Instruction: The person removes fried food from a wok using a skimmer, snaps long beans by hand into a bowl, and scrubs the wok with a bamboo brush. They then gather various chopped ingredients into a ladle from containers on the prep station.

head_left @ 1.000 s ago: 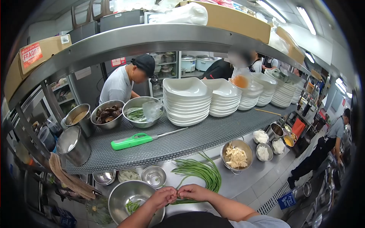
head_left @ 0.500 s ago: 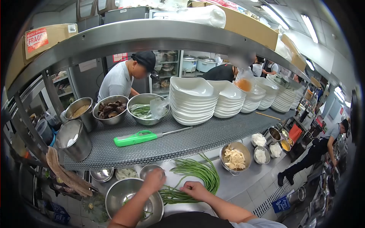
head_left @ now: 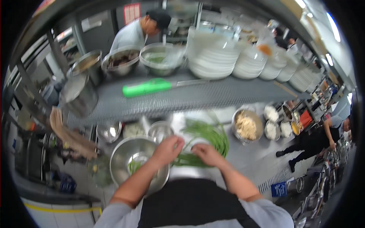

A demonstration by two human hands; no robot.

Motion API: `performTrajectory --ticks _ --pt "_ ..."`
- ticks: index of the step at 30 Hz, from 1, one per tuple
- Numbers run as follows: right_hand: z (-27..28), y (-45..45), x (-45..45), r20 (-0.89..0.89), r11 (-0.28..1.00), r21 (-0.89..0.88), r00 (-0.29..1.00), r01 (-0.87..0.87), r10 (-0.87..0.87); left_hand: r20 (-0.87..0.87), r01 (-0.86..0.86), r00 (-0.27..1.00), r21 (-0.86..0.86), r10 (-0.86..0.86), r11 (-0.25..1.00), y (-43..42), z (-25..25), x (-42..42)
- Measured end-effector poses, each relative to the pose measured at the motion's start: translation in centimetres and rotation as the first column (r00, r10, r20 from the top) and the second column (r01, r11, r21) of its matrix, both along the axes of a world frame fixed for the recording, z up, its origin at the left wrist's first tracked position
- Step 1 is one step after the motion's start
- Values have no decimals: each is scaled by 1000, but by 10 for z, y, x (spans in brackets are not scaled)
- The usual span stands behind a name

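Observation:
Blurred by motion, my left hand is curled closed above the right rim of a large steel bowl. Cut green pieces lie in that bowl. My right hand is pinched closed over the near part of a curved bundle of long green beans. A narrow gap separates the two hands, with thin green strands visible between and behind them. What the fingertips hold, if anything, is too blurred to make out.
Beyond my hands are a small steel bowl and a bowl of pale yellowish pieces. A raised shelf carries a green lighter, bowls and stacked white dishes. One co-worker stands behind it, another at right.
The view has tilted down, so shelf and counter sit higher in it. My left hand has come back from over the steel bowls toward my right hand, and its fingers have closed.

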State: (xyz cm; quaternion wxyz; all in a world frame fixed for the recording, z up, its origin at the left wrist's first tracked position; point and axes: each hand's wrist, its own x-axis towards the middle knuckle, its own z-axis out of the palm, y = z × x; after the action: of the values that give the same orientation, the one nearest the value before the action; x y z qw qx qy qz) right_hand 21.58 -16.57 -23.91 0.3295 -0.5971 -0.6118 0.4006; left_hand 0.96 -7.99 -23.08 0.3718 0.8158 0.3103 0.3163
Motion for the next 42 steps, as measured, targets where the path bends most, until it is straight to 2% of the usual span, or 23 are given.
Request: performTrajectory --ticks 1,2,3,6,9,13,16,19,21,24,25,26,29,30,32,33,35,36,37,38,39,40,42 --pt "-9 1 0 3 995 103 1000 3 -4 36 22 999 25 -22 999 -2 6 -1" --pt "6 0 -5 65 994 108 998 -8 1 76 41 996 61 -45 997 -6 13 -1" --pt "11 0 -8 114 989 143 993 -29 13 57 26 998 30 -27 999 -11 18 -2" --pt "26 2 -16 195 978 188 979 -93 56 42 110 993 26 -111 994 -13 26 -4" --pt "28 0 -21 183 977 200 982 -79 42 -11 117 993 209 -117 971 -11 18 -8" --pt "29 -2 -21 152 965 243 986 -100 64 -52 69 997 283 -56 957 -19 20 -12" --pt "26 -3 -24 194 921 349 975 -172 109 -88 81 995 393 -50 916 -25 17 -11" --pt "27 -4 -30 271 904 392 960 -172 65 -126 41 992 441 17 897 -32 16 -7" --pt "26 -6 -39 336 887 448 941 -116 -46 -118 -64 985 438 127 897 -39 11 -3" --pt "16 -9 -47 404 878 466 909 -110 -101 -97 -195 961 425 258 884 -52 4 2" --pt "17 -11 -51 441 882 458 890 -109 -119 -99 -240 950 370 295 897 -56 -1 4" --pt "16 -13 -54 439 874 472 891 -115 -119 -94 -246 948 384 303 890 -60 -2 5" --pt "11 -18 -56 524 896 411 848 -165 -84 -206 -333 910 157 361 930 -67 -6 7" --pt "9 -21 -57 523 894 416 848 -168 -84 -204 -336 909 161 364 928 -65 -11 6" --pt "7 -26 -62 557 890 392 830 -232 -29 -290 -453 827 164 482 876 -56 -32 2" --pt "7 -27 -67 555 891 389 831 -235 -24 -294 -456 825 162 484 875 -47 -44 -4" --pt "7 -32 -74 481 864 429 876 -263 28 -143 -493 862 -24 485 869 -28 -61 -22" --pt "7 -32 -72 477 870 421 878 -257 28 -152 -489 865 -31 479 872 -27 -54 -26" --pt "7 -28 -69 457 897 384 889 -217 20 -56 -386 920 -280 387 879 -29 -48 -30" --pt "6 -24 -66 437 922 344 899 -179 12 63 -244 946 -502 317 829 -33 -41 -33" --pt "-1 -22 -59 378 919 340 924 -200 62 30 -183 976 -421 215 889 -40 -33 -34" --pt "-5 -19 -56 370 924 330 927 -195 64 20 -184 977 -431 213 884 -45 -28 -33" --pt "-8 -14 -52 359 907 291 913 -306 193 93 -10 993 -586 79 810 -53 -21 -28"
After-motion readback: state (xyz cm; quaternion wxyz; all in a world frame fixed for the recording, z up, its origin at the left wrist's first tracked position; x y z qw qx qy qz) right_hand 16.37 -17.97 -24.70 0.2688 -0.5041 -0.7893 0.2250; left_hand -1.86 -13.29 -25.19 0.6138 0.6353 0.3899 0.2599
